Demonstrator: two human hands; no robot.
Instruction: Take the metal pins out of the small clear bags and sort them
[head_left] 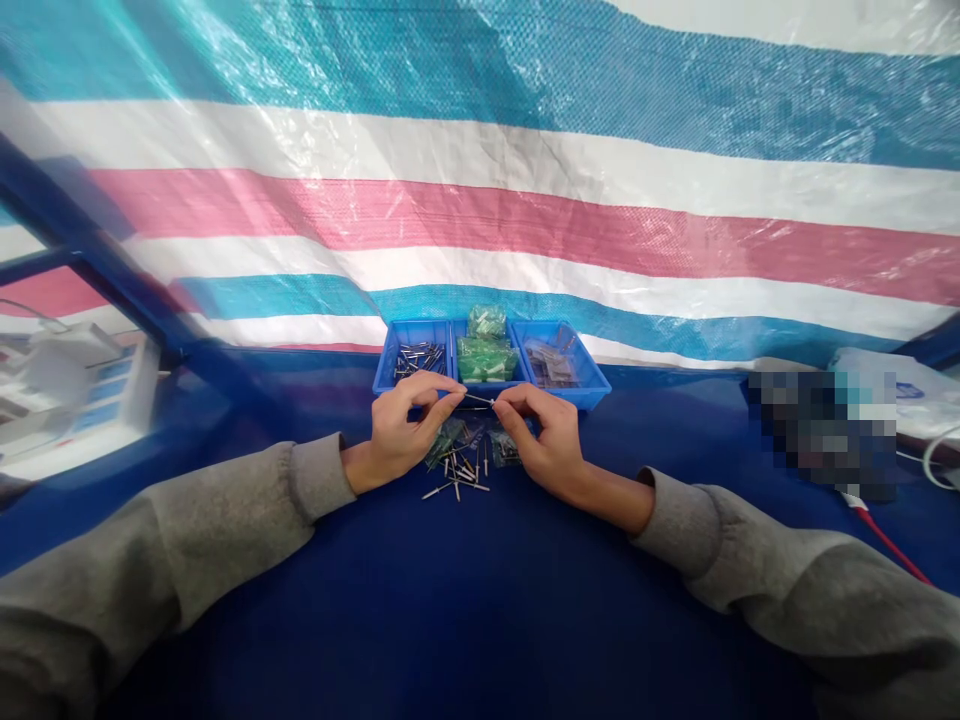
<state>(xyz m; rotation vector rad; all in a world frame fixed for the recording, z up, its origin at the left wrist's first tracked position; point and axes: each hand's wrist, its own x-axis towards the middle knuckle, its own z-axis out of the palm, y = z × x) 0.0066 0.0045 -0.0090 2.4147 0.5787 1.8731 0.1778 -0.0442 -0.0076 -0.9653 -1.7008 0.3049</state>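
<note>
My left hand (409, 425) and my right hand (547, 440) meet in front of the bins, each with thumb and forefinger pinched together. Between them stretches a thin metal blind rivet (478, 398); the left fingertips hold one end and the right fingertips the other. Below the hands, several loose blind rivets (463, 472) lie scattered on the dark blue table (480, 600). Small clear bags of parts (505, 447) lie by the pile, partly covered by my hands.
Behind my hands stand a left blue bin (381, 372) with loose metal pieces, a middle bin with green-tinted bags (486, 360), and a right bin (596, 378) with clear bags. A striped plastic sheet (480, 215) hangs behind. A red cable (892, 545) lies at right.
</note>
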